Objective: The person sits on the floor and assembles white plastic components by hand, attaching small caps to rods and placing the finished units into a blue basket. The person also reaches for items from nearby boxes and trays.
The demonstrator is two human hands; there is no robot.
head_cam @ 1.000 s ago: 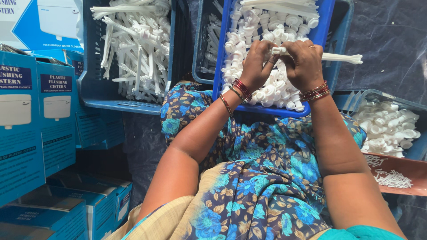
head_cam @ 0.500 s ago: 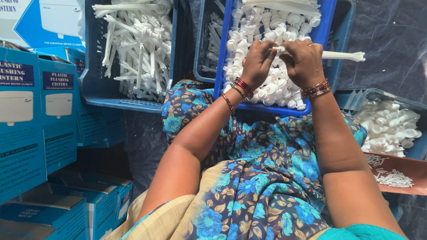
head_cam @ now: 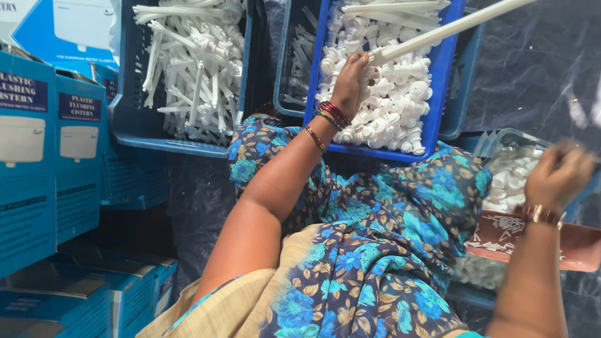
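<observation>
Work looks to be mid-cycle. Her left hand (head_cam: 350,78) is closed on one end of a long white rod (head_cam: 447,30), which slants up and to the right across the blue crate (head_cam: 446,75); the hand hovers just over the heap of small white fittings (head_cam: 388,106) that nearly fills that crate, and I cannot tell whether the rod end already carries one of them. Her right hand (head_cam: 557,178) has gone off to the side, well apart from the rod, above the brown tray (head_cam: 582,247) scattered with tiny white pieces (head_cam: 507,224) and close by a bin of white caps (head_cam: 510,178); it is blurred, fingers curled, and whether it grips anything I cannot tell. So one rod is in hand and, I would judge, part assembled at most, with a small piece from the tray side likely the bit being fetched. A darker crate (head_cam: 134,119) on the left holds a tangle of long white rod parts (head_cam: 191,69), either stock or finished work; which, I can't say. Judging by how full the fittings crate is, plenty remains. Blue cartons (head_cam: 37,163) stand stacked at her left.
</observation>
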